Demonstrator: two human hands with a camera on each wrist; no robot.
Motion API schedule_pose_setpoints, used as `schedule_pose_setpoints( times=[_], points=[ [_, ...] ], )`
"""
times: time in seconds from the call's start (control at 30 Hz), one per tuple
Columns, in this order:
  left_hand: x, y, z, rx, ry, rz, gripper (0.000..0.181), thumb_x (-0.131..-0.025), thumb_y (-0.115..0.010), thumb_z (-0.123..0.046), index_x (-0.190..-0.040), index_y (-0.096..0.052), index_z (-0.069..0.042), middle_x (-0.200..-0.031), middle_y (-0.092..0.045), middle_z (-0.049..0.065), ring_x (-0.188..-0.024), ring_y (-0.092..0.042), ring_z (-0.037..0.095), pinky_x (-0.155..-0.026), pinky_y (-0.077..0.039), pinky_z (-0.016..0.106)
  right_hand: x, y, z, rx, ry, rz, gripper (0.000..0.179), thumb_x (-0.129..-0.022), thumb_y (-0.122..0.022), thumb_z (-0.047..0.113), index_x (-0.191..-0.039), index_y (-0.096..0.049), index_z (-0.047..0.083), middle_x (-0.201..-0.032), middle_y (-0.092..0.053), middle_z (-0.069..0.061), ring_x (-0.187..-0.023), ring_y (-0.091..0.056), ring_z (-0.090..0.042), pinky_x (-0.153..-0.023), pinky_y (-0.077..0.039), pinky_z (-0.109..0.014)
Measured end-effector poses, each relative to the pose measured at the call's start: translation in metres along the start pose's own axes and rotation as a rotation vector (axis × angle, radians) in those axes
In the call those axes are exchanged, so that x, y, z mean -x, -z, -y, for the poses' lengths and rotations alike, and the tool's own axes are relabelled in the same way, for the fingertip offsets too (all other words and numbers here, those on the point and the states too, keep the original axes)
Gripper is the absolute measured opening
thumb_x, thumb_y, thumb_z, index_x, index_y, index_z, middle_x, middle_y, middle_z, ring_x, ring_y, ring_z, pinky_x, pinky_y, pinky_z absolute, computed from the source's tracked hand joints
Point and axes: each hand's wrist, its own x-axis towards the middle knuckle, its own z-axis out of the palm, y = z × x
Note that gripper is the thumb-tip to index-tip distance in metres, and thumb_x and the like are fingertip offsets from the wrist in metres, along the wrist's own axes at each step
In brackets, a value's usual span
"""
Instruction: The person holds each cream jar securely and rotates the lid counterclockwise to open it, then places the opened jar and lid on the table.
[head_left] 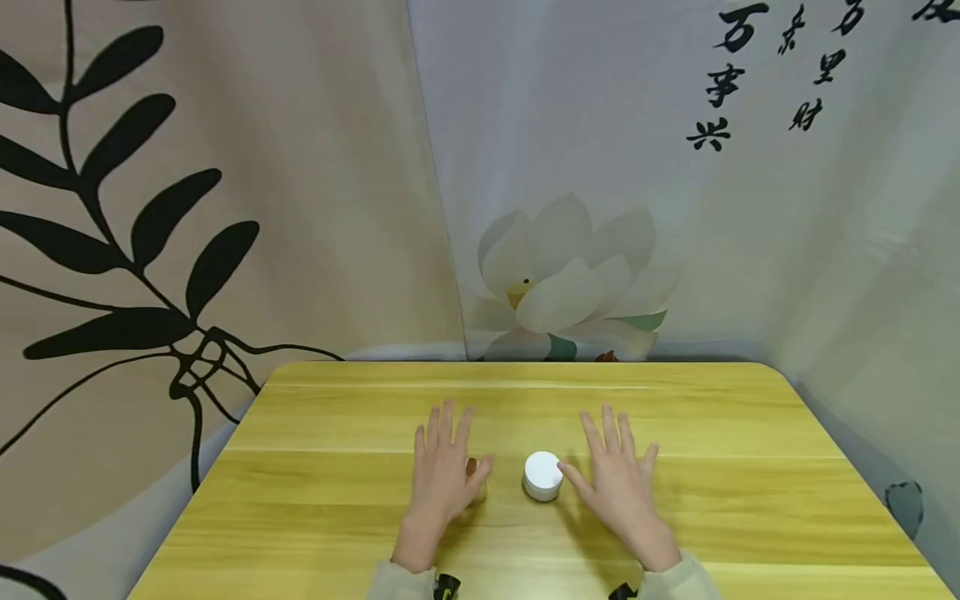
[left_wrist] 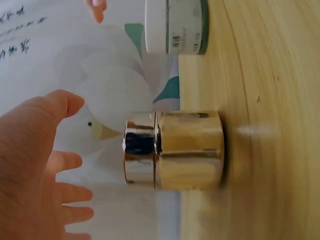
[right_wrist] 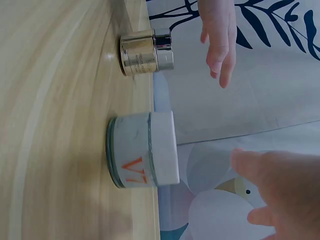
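Wood-grain tabletop (head_left: 750,500) before me: gold jar (left_wrist: 190,150) under the splayed left hand (head_left: 441,475), white-lidded jar (head_left: 542,478) (both upright) left of the splayed right hand (head_left: 619,483).

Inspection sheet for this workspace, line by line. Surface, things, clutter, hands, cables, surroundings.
Surface: table, wood-grain top, rounded far corners.
Job's things: gold jar and white-lidded jar, both upright, lids on, standing apart.
Clutter: nothing seen.
Left hand: open, above the gold jar, not touching it.
Right hand: open, by the white-lidded jar, thumb clear of its lid in the right wrist view.
Cables: nothing seen.
Surroundings: cloth backdrop printed with leaves, a flower and black characters.
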Motion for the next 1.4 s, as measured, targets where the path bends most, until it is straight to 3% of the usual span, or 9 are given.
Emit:
schedule_pose_setpoints(
  times=[0.13,0.33,0.53,0.7,1.0,1.2,1.4],
  points=[
    [0.004,-0.002,0.009,0.108,0.026,0.020,0.068,-0.086,-0.058,-0.040,-0.140,-0.040,-0.003,-0.145,-0.030,0.026,-0.132,-0.027,0.045,-0.101,-0.027,0.062,-0.001,-0.002,0.005,-0.033,0.031,-0.029,0.074,-0.083,-0.067,0.044,-0.142,-0.040,0.007,-0.148,-0.027,-0.023,-0.133,-0.025,-0.043,-0.095,-0.022,-0.072],
    [0.013,-0.003,0.023,0.312,0.094,0.120,0.073,-0.088,-0.059,-0.039,-0.144,-0.032,-0.001,-0.145,-0.030,0.027,-0.132,-0.026,0.045,-0.104,-0.023,0.061,-0.003,-0.008,0.013,-0.138,0.104,-0.103,0.070,-0.078,-0.075,0.033,-0.134,-0.047,0.001,-0.140,-0.040,-0.025,-0.124,-0.040,-0.043,-0.094,-0.037,-0.061],
    [0.017,-0.002,0.032,0.534,0.184,0.208,0.077,-0.086,-0.065,-0.038,-0.143,-0.031,0.001,-0.141,-0.038,0.024,-0.128,-0.035,0.043,-0.102,-0.029,0.059,-0.006,-0.014,0.028,-0.344,0.152,-0.126,0.061,-0.076,-0.078,0.022,-0.128,-0.053,0.002,-0.131,-0.050,-0.021,-0.119,-0.047,-0.037,-0.090,-0.044,-0.054],
    [0.020,-0.005,0.039,0.668,0.200,0.263,0.080,-0.081,-0.072,-0.032,-0.140,-0.034,0.005,-0.135,-0.044,0.027,-0.123,-0.042,0.043,-0.098,-0.036,0.056,-0.009,-0.020,0.042,-0.433,0.204,-0.162,0.055,-0.073,-0.080,0.013,-0.122,-0.057,0.001,-0.121,-0.057,-0.016,-0.113,-0.052,-0.032,-0.086,-0.049,-0.047],
    [0.027,-0.009,0.043,0.734,0.199,0.307,0.084,-0.069,-0.083,-0.022,-0.133,-0.039,0.010,-0.120,-0.052,0.027,-0.110,-0.050,0.041,-0.093,-0.042,0.053,-0.019,-0.033,0.067,-0.656,0.215,-0.073,0.047,-0.074,-0.078,0.005,-0.118,-0.060,0.003,-0.112,-0.061,-0.012,-0.101,-0.058,-0.027,-0.081,-0.051,-0.043],
    [0.029,-0.013,0.042,0.719,0.186,0.319,0.079,-0.067,-0.084,-0.014,-0.129,-0.043,0.011,-0.111,-0.055,0.018,-0.100,-0.052,0.033,-0.087,-0.046,0.048,-0.023,-0.043,0.080,-0.796,0.188,0.023,0.043,-0.077,-0.076,0.006,-0.117,-0.060,0.003,-0.112,-0.061,-0.011,-0.100,-0.059,-0.026,-0.081,-0.051,-0.042],
    [0.028,-0.015,0.039,0.684,0.184,0.324,0.071,-0.066,-0.083,-0.011,-0.124,-0.048,0.009,-0.105,-0.055,0.011,-0.094,-0.050,0.024,-0.080,-0.047,0.039,-0.025,-0.053,0.087,-0.888,0.174,0.053,0.042,-0.077,-0.074,0.004,-0.117,-0.059,0.000,-0.113,-0.060,-0.017,-0.101,-0.059,-0.029,-0.082,-0.051,-0.043]
  ],
)
